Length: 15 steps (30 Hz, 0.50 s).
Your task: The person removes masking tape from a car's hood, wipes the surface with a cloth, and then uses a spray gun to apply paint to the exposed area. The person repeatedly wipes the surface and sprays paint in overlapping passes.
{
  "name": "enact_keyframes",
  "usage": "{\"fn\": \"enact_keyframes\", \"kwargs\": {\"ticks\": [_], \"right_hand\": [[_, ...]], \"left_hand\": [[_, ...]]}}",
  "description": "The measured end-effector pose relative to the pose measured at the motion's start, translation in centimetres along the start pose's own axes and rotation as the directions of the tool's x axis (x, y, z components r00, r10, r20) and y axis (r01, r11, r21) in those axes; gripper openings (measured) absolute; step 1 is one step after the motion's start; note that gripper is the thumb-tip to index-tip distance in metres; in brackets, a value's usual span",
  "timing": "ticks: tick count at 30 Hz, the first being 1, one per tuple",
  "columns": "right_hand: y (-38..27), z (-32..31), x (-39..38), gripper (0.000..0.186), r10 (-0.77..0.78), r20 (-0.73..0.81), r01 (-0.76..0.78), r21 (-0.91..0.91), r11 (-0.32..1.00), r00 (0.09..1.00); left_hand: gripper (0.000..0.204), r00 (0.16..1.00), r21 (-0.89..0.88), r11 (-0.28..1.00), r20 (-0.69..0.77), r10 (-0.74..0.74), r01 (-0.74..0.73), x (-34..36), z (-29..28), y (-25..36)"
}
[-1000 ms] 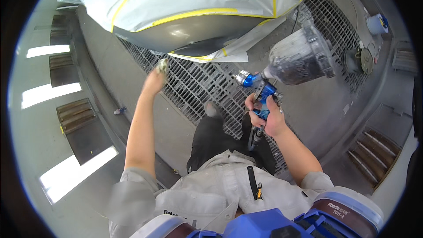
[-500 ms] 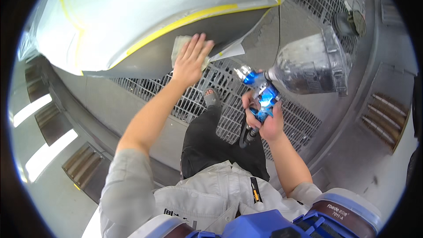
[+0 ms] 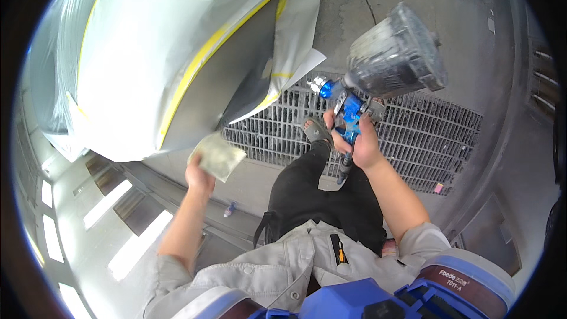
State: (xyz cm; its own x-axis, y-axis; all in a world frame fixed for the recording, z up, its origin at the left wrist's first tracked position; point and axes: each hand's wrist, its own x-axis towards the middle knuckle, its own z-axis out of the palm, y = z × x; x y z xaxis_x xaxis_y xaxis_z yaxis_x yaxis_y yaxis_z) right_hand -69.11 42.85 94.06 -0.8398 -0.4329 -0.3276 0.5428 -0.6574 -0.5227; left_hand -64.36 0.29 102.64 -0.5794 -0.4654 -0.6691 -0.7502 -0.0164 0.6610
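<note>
– In the left hand?
– Pinching a pale cloth, fingers partly closed, just beside the near end of the grey panel; touching or apart, impossible to say.
– And in the right hand?
– Wrapped around the grip of a blue spray gun, with a smeared cup above.
– In the way?
– Beyond the left hand, white masking sheet and yellow tape; between both hands, a sandalled foot on floor grating.
– Hard to make out?
– Behind the cloth, some left fingertips; inside the cup, any contents; right of the left wrist, a small purple-and-white object, too small to name.
</note>
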Motion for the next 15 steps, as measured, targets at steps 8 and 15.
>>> {"fn": "enact_keyframes", "kwargs": {"ticks": [8, 15], "right_hand": [[-3.4, -5.4, -1.1, 0.080, 0.042, 0.035, -0.045, 0.085, 0.995, 0.999], [-5.9, -9.7, -1.1, 0.079, 0.029, 0.011, -0.030, 0.056, 0.998, 1.000]], "left_hand": [[0.086, 0.393, 0.719, -0.316, 0.631, 0.669, -0.619, 6.2, 15.1, 5.4], [0.082, 0.350, 0.582, -0.651, 0.813, 0.464, -0.488, 15.7, 29.5, 11.4]]}}
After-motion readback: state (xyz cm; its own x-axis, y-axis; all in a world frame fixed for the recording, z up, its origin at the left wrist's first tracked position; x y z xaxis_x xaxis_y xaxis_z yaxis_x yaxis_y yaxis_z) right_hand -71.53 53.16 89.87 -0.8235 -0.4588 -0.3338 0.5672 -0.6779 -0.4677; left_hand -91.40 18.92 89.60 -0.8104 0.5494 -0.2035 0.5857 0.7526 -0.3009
